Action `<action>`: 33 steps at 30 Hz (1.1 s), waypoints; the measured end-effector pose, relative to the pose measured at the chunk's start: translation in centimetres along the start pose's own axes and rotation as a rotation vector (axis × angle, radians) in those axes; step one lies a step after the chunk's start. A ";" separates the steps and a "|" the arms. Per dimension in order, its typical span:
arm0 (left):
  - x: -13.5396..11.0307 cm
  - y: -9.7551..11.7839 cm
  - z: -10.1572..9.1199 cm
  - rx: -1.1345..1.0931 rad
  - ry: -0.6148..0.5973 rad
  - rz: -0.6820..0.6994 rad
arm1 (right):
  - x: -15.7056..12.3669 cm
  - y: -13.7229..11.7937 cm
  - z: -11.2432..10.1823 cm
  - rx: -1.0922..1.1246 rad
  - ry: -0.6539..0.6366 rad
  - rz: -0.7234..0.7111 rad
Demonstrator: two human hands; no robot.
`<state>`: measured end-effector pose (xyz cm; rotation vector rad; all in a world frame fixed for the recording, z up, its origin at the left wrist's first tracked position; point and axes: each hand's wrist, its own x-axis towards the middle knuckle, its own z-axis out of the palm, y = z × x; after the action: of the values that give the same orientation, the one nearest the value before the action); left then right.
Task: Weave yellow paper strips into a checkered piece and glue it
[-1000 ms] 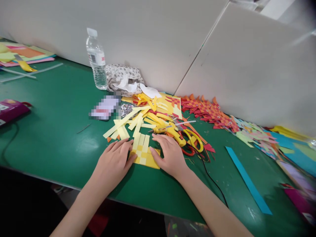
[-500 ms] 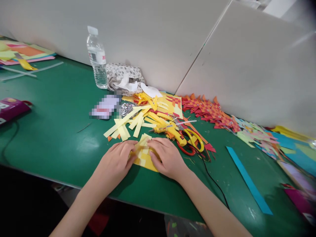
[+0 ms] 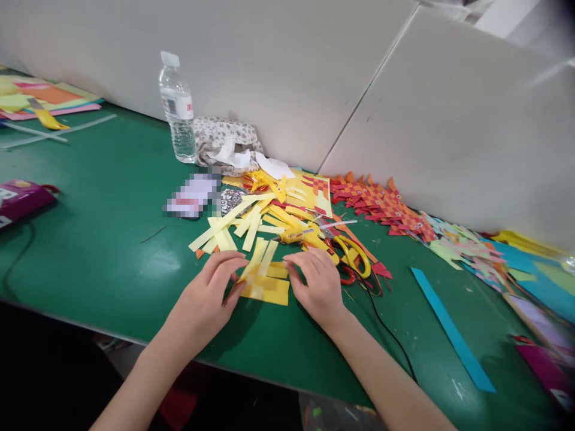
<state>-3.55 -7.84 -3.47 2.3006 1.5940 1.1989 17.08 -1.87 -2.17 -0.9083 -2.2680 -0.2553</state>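
A small woven piece of yellow paper strips [image 3: 264, 281] lies on the green table [image 3: 103, 227] near the front edge. My left hand [image 3: 211, 294] pinches its left side, with pale strips sticking up past the fingers. My right hand [image 3: 317, 282] pinches the right side, fingers curled on a strip end. Just behind lies a heap of loose yellow strips [image 3: 251, 218].
Yellow-handled scissors [image 3: 353, 254] and a yellow glue gun [image 3: 309, 236] lie right of my hands, with a black cord. A water bottle [image 3: 177, 108], a patterned cloth, woven red-orange paper fish [image 3: 381, 203], a blue strip [image 3: 449, 329] and purple boxes at both edges are about.
My hands went from lying flat on the woven piece to pinching its two sides. The piece is now partly lifted and its strips stand out at an angle.
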 end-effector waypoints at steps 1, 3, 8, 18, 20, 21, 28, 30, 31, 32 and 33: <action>0.0 0.1 -0.1 -0.002 0.059 -0.003 | 0.0 0.1 0.0 0.004 0.023 0.003; -0.1 0.2 -0.3 0.010 0.223 0.005 | -0.1 0.2 -0.1 0.013 0.067 0.009; -0.3 0.5 -1.0 0.077 0.420 0.165 | 0.1 0.0 -0.4 0.017 0.128 0.034; -0.2 0.8 -1.1 0.037 -0.010 0.317 | 0.1 0.0 -0.8 0.113 0.163 0.187; -0.2 0.6 -1.1 0.050 -0.006 0.298 | 0.0 0.0 -0.7 0.116 0.150 0.195; -0.3 0.6 -1.1 0.065 -0.008 0.276 | 0.0 0.1 -0.7 0.116 0.138 0.193; 0.4 0.6 -0.3 0.187 -0.116 0.097 | 0.2 0.0 -0.7 0.191 -0.152 0.061; 0.5 0.5 0.0 0.191 -0.142 0.107 | 0.3 -0.1 -0.8 0.220 -0.231 0.007; 0.5 0.5 0.0 0.192 -0.146 0.106 | 0.3 -0.1 -0.8 0.229 -0.263 -0.015; 0.4 0.4 0.0 0.194 -0.144 0.102 | 0.4 -0.1 -0.9 0.236 -0.286 -0.034; 0.4 0.4 0.0 0.194 -0.144 0.096 | 0.4 -0.1 -0.9 0.240 -0.303 -0.049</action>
<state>-3.18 -7.66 -3.08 2.5437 1.6309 0.9071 17.25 -2.12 -1.25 -0.8087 -2.5317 0.1427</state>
